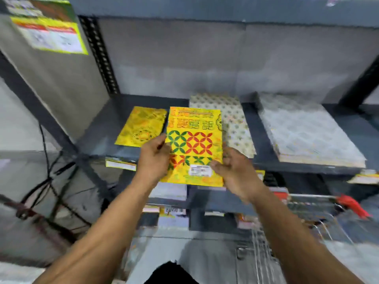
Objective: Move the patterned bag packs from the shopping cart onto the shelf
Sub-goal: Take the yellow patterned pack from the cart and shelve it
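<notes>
Both hands hold a yellow bag pack point(194, 140) printed with red and green petal shapes and a white label near its lower edge. My left hand point(153, 158) grips its left edge, and my right hand point(233, 171) grips its lower right corner. The pack hovers flat over the front of the dark shelf point(106, 130). On the shelf lie another yellow pack point(141, 126) to the left and a white dotted pack point(233, 119) to the right, partly hidden by the held pack. The shopping cart point(307, 210), with a red handle part, stands at the lower right.
A taller stack of pale patterned packs point(307, 130) fills the shelf's right side. A perforated upright point(98, 54) and a grey side panel with a yellow poster point(49, 35) stand at the left. Lower shelves hold more packs point(170, 191). Black cables point(47, 177) hang at the left.
</notes>
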The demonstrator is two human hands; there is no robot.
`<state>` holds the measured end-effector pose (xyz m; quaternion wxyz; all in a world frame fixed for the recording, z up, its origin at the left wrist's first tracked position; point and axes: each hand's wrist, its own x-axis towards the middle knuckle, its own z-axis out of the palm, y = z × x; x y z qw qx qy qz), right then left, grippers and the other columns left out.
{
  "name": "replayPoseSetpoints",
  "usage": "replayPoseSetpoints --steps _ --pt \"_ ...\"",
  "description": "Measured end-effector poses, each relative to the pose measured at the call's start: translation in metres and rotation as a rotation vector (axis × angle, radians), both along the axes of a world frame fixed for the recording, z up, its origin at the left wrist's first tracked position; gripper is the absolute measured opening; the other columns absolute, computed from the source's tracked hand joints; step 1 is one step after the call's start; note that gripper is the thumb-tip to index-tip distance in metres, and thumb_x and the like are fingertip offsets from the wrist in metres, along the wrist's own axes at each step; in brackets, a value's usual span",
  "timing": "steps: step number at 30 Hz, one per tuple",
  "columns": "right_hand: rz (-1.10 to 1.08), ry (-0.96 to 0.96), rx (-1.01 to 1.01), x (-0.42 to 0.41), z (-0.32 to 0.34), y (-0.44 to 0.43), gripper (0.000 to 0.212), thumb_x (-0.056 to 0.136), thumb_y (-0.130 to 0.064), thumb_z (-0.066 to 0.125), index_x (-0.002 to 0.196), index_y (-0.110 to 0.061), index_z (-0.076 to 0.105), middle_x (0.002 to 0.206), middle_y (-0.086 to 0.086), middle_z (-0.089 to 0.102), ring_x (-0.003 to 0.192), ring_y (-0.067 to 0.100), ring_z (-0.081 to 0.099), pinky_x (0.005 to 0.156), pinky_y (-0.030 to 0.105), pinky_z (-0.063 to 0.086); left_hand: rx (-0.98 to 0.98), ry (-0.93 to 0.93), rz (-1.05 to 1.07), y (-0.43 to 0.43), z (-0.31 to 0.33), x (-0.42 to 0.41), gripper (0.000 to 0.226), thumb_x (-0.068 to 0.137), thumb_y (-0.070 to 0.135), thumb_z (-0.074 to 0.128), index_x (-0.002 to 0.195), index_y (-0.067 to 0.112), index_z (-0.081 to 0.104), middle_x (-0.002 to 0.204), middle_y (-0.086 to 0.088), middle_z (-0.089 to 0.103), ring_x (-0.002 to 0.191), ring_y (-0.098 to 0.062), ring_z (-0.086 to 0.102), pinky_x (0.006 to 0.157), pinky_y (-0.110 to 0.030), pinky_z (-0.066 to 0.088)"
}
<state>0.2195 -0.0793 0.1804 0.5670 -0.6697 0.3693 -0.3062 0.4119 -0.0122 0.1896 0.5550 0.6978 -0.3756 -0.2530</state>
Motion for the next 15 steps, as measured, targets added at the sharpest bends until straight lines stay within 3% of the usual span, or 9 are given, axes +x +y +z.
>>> replayPoseSetpoints --steps 2,3,6,10,13,15 --pt "-0.042 -0.001 -0.088 0.054 -0.002 -0.01 0.024 0.087 -0.011 0.063 0.105 -0.026 0.058 0.082 -0.016 0.074 0.077 0.004 0.066 0.077 0.036 0.053 0.042 -0.217 0.065 -0.012 0.003 0.046 0.021 0.089 0.018 0.046 0.079 0.014 0.064 0.067 -0.011 0.062 0.061 -0.03 0.057 0.06 -0.037 0.046" --pt "-0.059 0.042 -0.149 0.081 -0.003 -0.018 0.026 0.085 -0.02 0.063 0.109 -0.028 0.057 0.085 -0.013 0.075 0.078 0.009 0.069 0.077 0.039 0.055 0.099 -0.304 0.105 -0.02 0.005 0.072 0.021 0.086 0.021 0.045 0.076 0.014 0.062 0.067 -0.012 0.062 0.064 -0.032 0.057 0.064 -0.037 0.049" --pt "-0.043 0.213 -0.27 0.142 -0.012 -0.041 0.033 0.084 -0.031 0.062 0.116 -0.025 0.058 0.079 0.001 0.074 0.07 0.022 0.066 0.065 0.033 0.048 0.24 -0.391 0.179 -0.047 0.0 0.131 0.028 0.083 0.027 0.04 0.092 0.014 0.063 0.089 -0.024 0.069 0.084 -0.039 0.07 0.074 -0.045 0.057" --pt "-0.053 0.408 -0.318 0.198 -0.023 -0.063 0.028 0.086 -0.028 0.06 0.111 -0.015 0.063 0.084 0.012 0.071 0.079 0.031 0.063 0.06 0.024 0.03 0.369 -0.533 0.205 -0.069 -0.009 0.172 0.022 0.092 0.015 0.044 0.093 0.007 0.065 0.095 -0.027 0.069 0.092 -0.044 0.064 0.076 -0.043 0.05" --pt "-0.034 0.478 -0.258 0.224 -0.04 -0.073 0.03 0.085 -0.032 0.058 0.11 -0.016 0.063 0.079 0.005 0.064 0.071 0.025 0.055 0.065 0.032 0.045 0.437 -0.563 0.223 -0.079 -0.026 0.192 0.025 0.094 0.013 0.042 0.088 0.003 0.064 0.095 -0.027 0.069 0.091 -0.043 0.064 0.076 -0.042 0.05" --pt "-0.042 0.542 -0.277 0.235 -0.049 -0.076 0.032 0.084 -0.035 0.057 0.107 -0.014 0.062 0.092 0.01 0.069 0.083 0.029 0.061 0.074 0.036 0.05 0.509 -0.585 0.229 -0.086 -0.036 0.2 0.027 0.094 0.014 0.04 0.092 0.003 0.064 0.1 -0.026 0.069 0.094 -0.043 0.064 0.078 -0.041 0.05"
